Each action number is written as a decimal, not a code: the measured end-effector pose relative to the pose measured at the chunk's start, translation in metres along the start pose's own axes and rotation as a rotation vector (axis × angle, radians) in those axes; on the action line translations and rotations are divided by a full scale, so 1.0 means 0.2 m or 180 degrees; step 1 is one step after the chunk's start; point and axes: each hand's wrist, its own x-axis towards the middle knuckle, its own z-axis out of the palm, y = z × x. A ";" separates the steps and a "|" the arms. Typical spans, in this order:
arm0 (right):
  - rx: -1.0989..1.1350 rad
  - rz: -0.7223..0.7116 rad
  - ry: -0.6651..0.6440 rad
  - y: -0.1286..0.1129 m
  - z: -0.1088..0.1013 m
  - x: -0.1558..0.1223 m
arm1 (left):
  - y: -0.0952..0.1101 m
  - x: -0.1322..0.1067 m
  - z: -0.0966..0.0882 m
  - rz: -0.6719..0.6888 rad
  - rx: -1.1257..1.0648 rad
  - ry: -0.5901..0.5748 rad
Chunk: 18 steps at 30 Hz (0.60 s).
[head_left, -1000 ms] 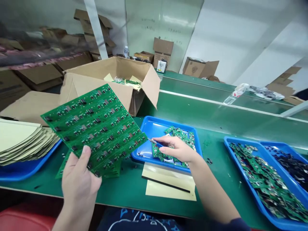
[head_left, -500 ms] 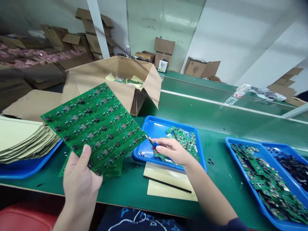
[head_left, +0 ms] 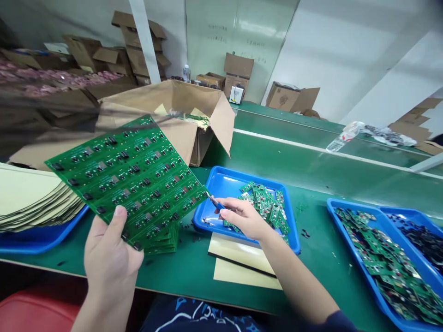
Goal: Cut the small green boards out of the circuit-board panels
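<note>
My left hand point(head_left: 112, 251) grips a large green circuit board panel point(head_left: 131, 177) by its lower left edge, thumb on top, and holds it tilted above the table. Rows of small black and silver parts cover the panel. In my right hand point(head_left: 242, 216) are blue-handled cutting pliers point(head_left: 216, 202), closed round by the fingers. Their jaws are at the panel's right corner; whether they bite into it I cannot tell. Below the panel lies a stack of green panels point(head_left: 168, 242), partly hidden. Just beyond my right hand a blue tray point(head_left: 221, 177) holds several small cut boards point(head_left: 265, 203).
Yellow sheets point(head_left: 242, 272) lie at the table's front. To the right are blue trays point(head_left: 346, 249) of small boards and black bits. A cardboard box point(head_left: 166, 97) stands behind the panel. Stacked yellow sheets point(head_left: 31, 193) sit at left, and a plastic bottle point(head_left: 341, 138) lies farther back.
The panel and my left hand have shifted slightly left and tilted a little. My right hand keeps the pliers at the panel's right corner. The whole view has shifted slightly.
</note>
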 end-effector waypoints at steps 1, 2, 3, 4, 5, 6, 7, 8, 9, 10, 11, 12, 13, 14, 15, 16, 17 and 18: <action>0.0047 0.0011 0.0004 0.00 0.00 0.00 | 0.00 0.00 0.00 -0.0003 0.0005 -0.0002; 0.0087 0.0019 0.0013 0.01 0.01 0.00 | 0.00 0.00 -0.01 -0.0018 0.0014 0.0013; 0.0120 0.0026 0.0021 0.01 0.01 0.00 | -0.01 0.00 -0.01 -0.0049 0.0032 0.0036; 0.0142 0.0031 0.0032 0.01 0.01 0.00 | -0.01 0.01 -0.01 -0.0067 0.0051 0.0070; 0.0149 0.0032 0.0049 0.01 0.01 -0.01 | -0.01 0.01 -0.02 -0.0075 0.0070 0.0096; 0.0150 0.0036 0.0073 0.01 0.02 -0.01 | -0.01 0.01 -0.02 -0.0078 0.0080 0.0108; 0.0154 0.0044 0.0108 0.01 0.02 -0.01 | -0.01 0.01 -0.02 -0.0072 0.0074 0.0105; 0.0158 0.0053 0.0149 0.00 0.02 -0.01 | -0.01 0.01 -0.02 -0.0064 0.0059 0.0095; 0.0159 0.0058 0.0186 0.00 0.02 -0.01 | -0.01 0.00 -0.02 -0.0061 0.0039 0.0087; 0.0154 0.0063 0.0218 0.00 0.03 -0.01 | 0.00 0.00 -0.01 -0.0068 0.0024 0.0091; 0.0145 0.0071 0.0235 -0.01 0.02 -0.01 | 0.00 0.00 -0.01 -0.0091 0.0019 0.0108; 0.0131 0.0077 0.0232 0.00 0.02 -0.01 | 0.00 0.00 0.00 -0.0115 0.0022 0.0153; 0.0105 0.0075 0.0206 0.00 0.02 0.00 | 0.01 0.00 0.00 -0.0138 0.0027 0.0207; 0.0069 0.0070 0.0161 0.00 0.01 0.00 | 0.01 -0.01 0.01 -0.0160 0.0032 0.0250; 0.0031 0.0058 0.0114 0.01 0.01 0.00 | 0.01 -0.01 0.01 -0.0180 0.0030 0.0278; -0.0002 0.0038 0.0075 0.01 0.01 0.00 | 0.01 -0.01 0.01 -0.0205 0.0030 0.0290; -0.0025 0.0015 0.0037 0.02 0.00 -0.01 | 0.01 -0.01 0.02 -0.0231 0.0027 0.0277; -0.0034 -0.0002 0.0014 0.02 0.00 -0.01 | 0.01 -0.01 0.02 -0.0253 0.0028 0.0248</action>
